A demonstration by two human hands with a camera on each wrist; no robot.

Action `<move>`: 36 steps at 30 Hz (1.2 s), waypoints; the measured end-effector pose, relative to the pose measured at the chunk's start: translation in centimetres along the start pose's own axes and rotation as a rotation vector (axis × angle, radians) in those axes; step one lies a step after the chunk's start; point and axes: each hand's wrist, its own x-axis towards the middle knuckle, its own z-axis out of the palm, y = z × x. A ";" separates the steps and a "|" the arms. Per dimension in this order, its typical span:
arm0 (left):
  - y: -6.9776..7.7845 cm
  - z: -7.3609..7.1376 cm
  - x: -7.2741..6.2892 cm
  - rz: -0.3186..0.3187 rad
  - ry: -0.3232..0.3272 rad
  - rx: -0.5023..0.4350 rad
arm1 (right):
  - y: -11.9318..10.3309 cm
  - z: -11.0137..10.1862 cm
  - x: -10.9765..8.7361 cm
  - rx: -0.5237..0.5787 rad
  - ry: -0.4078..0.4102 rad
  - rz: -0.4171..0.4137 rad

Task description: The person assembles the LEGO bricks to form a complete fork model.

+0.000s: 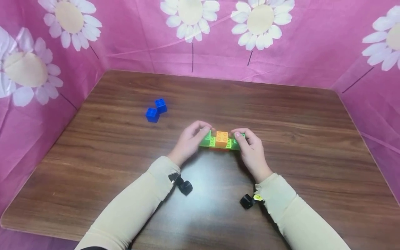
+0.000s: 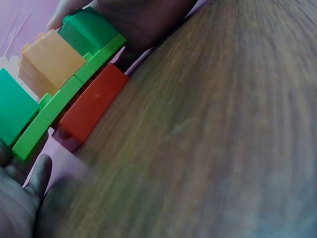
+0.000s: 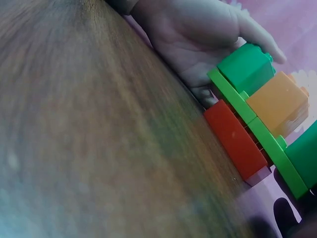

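Note:
Both hands hold one toy-brick build low over the table. A red brick (image 2: 94,106) forms its base, with light green flat bricks (image 2: 52,111) laid across the top. In the middle stands an orange brick (image 1: 222,139), flanked by a darker green brick (image 3: 246,68) at the left end and another green brick (image 2: 91,30) at the right end. My left hand (image 1: 191,139) pinches the left end between thumb and fingers. At the right end, my right hand (image 1: 252,151) grips likewise, thumb on top of the green brick. The fingers partly cover both end bricks in the head view.
Two blue bricks, one nearer (image 1: 152,115) and one farther (image 1: 160,106), sit corner to corner on the wooden table (image 1: 297,139), left of and beyond the hands. A pink cloth (image 1: 131,41) with daisies encloses the back and sides. Small black cameras (image 1: 185,188) hang at the wrists.

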 end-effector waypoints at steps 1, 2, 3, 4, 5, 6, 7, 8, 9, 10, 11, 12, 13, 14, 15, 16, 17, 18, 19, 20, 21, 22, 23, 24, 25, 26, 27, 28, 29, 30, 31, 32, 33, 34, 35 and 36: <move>-0.1 0.1 0.0 0.001 -0.002 -0.006 | 0.1 0.1 0.0 0.000 0.002 0.000; -0.2 0.2 0.1 0.006 -0.002 -0.006 | 0.1 0.1 0.0 -0.001 0.003 -0.002; -0.2 0.2 0.1 0.014 0.000 -0.007 | 0.2 0.1 0.0 -0.006 0.004 -0.004; -0.2 0.2 0.1 0.019 0.001 -0.010 | 0.2 0.1 0.0 -0.008 0.002 -0.008; -0.2 0.2 0.1 0.024 0.004 -0.011 | 0.2 0.1 0.0 -0.013 -0.002 -0.009; -0.3 0.2 0.1 0.028 0.006 -0.013 | 0.2 0.1 0.0 -0.019 -0.006 -0.008; -0.3 0.2 0.1 0.028 0.010 -0.011 | 0.1 0.0 0.0 -0.026 -0.010 -0.005; -0.3 0.3 0.1 0.028 0.015 -0.006 | 0.1 0.0 0.0 -0.035 -0.013 -0.003; -0.3 0.3 0.2 0.024 0.017 -0.004 | 0.0 -0.1 0.0 -0.043 -0.014 0.001; -0.3 0.4 0.2 0.019 0.019 -0.005 | 0.0 -0.1 0.0 -0.049 -0.016 0.005; -0.3 0.5 0.2 0.014 0.021 -0.006 | 0.0 -0.1 0.0 -0.058 -0.017 0.011; -0.2 0.5 0.2 0.006 0.024 -0.005 | 0.0 -0.1 0.1 -0.059 -0.018 0.017; -0.1 0.5 0.1 0.001 0.028 -0.004 | 0.0 -0.1 0.0 -0.059 -0.020 0.021; 0.0 0.6 0.1 -0.003 0.030 -0.005 | 0.0 -0.1 0.1 -0.056 -0.023 0.027; 0.1 0.6 0.1 -0.006 0.032 -0.008 | 0.0 0.0 0.1 -0.053 -0.025 0.033; 0.1 0.6 0.1 -0.009 0.033 -0.011 | -0.1 0.0 0.1 -0.049 -0.027 0.038; 0.2 0.6 0.1 -0.010 0.035 -0.013 | -0.1 0.1 0.2 -0.043 -0.029 0.043; 0.2 0.6 0.1 -0.012 0.035 -0.012 | -0.1 0.1 0.2 -0.037 -0.030 0.049; 0.2 0.6 0.2 -0.012 0.035 -0.011 | -0.2 0.1 0.3 -0.034 -0.033 0.051; 0.2 0.6 0.2 -0.013 0.033 -0.007 | -0.2 0.2 0.3 -0.029 -0.036 0.055; 0.2 0.6 0.2 -0.015 0.032 0.000 | -0.3 0.2 0.4 -0.028 -0.038 0.056; 0.3 0.6 0.3 -0.014 0.028 0.005 | -0.3 0.1 0.4 -0.030 -0.039 0.059; 0.4 0.6 0.4 -0.014 0.024 0.012 | -0.4 0.0 0.4 -0.029 -0.042 0.063; 0.5 0.7 0.4 -0.015 0.020 0.020 | -0.5 -0.1 0.4 -0.031 -0.045 0.066; 0.6 0.7 0.5 -0.014 0.015 0.027 | -0.6 -0.2 0.4 -0.035 -0.047 0.070; 0.7 0.8 0.6 -0.014 0.010 0.034 | -0.6 -0.3 0.4 -0.040 -0.051 0.072; 0.8 0.8 0.6 -0.014 0.006 0.042 | -0.7 -0.4 0.4 -0.047 -0.052 0.074; 0.9 0.9 0.7 -0.016 -0.002 0.049 | -0.8 -0.5 0.4 -0.052 -0.058 0.078; 1.0 1.0 0.8 -0.018 -0.013 0.062 | -0.9 -0.5 0.4 -0.050 -0.064 0.080; 1.1 1.1 0.9 -0.013 -0.027 0.077 | -0.9 -0.6 0.4 -0.050 -0.071 0.080; 1.2 1.2 1.0 -0.009 -0.039 0.093 | -0.9 -0.5 0.4 -0.049 -0.078 0.082; 1.3 1.3 1.1 -0.005 -0.047 0.109 | -0.9 -0.5 0.4 -0.049 -0.084 0.087; 1.3 1.4 1.1 -0.001 -0.052 0.121 | -0.9 -0.4 0.3 -0.053 -0.088 0.091; 1.3 1.5 1.1 0.003 -0.056 0.130 | -0.8 -0.3 0.3 -0.057 -0.091 0.095; 1.2 1.5 1.2 0.009 -0.058 0.136 | -0.7 -0.3 0.3 -0.061 -0.088 0.095; 1.1 1.6 1.2 0.014 -0.057 0.137 | -0.6 -0.3 0.2 -0.066 -0.082 0.096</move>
